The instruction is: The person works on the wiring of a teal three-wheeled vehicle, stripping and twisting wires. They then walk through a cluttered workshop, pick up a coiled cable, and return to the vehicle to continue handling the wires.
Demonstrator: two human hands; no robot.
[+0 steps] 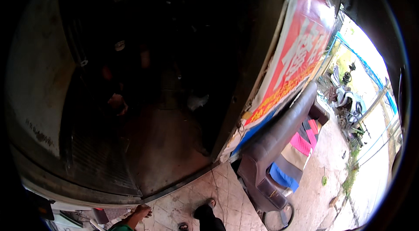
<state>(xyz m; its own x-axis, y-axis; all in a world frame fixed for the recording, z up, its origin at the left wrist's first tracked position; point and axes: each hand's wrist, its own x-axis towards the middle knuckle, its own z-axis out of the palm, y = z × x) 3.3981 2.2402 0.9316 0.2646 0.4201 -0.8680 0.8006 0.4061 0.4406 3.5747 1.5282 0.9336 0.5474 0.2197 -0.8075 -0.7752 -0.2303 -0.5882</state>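
My left hand [141,212] hangs low at the bottom of the view, below a green sleeve [121,227]. Its fingers are loosely curled, and I see nothing in them. It is nearest to the threshold of a dark doorway and the pale tiled floor [174,205]. My right hand is outside the picture. One leg in black trousers [209,218] with a sandalled foot shows on the tiles.
A brown sofa [279,143] with a patchwork cover [301,143] stands at the right, beside a red banner [297,47]. The dim doorway holds a dark floor [166,143] and unclear shapes. Scrap and bicycle parts [349,104] lie farther right, near blue poles [366,65].
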